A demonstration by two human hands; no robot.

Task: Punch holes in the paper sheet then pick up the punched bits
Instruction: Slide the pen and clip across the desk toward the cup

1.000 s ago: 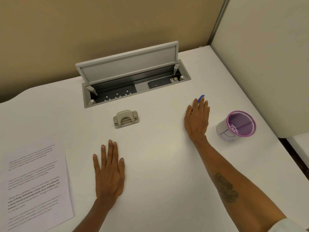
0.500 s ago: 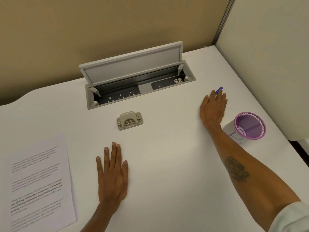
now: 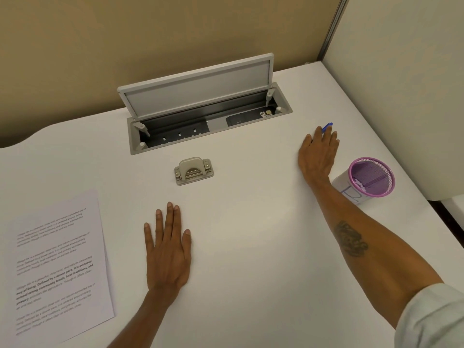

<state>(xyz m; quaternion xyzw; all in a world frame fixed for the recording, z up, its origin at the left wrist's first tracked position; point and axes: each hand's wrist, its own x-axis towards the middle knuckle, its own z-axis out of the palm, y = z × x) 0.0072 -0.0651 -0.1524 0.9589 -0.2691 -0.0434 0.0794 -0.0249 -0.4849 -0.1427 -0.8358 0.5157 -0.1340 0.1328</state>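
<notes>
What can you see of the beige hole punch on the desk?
The small beige two-hole punch sits upright and flat on the white desk, just in front of the open grey cable tray. It has an arched, plastic-looking lever over a flat rectangular base, with shiny metal under the arch and small fittings at both ends. No paper is in it. Nothing touches it: the left hand lies flat nearer the camera, and the printed paper sheet lies apart to the left.

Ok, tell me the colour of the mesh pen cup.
Purple: the mesh pen cup shows best in the head view.
</notes>
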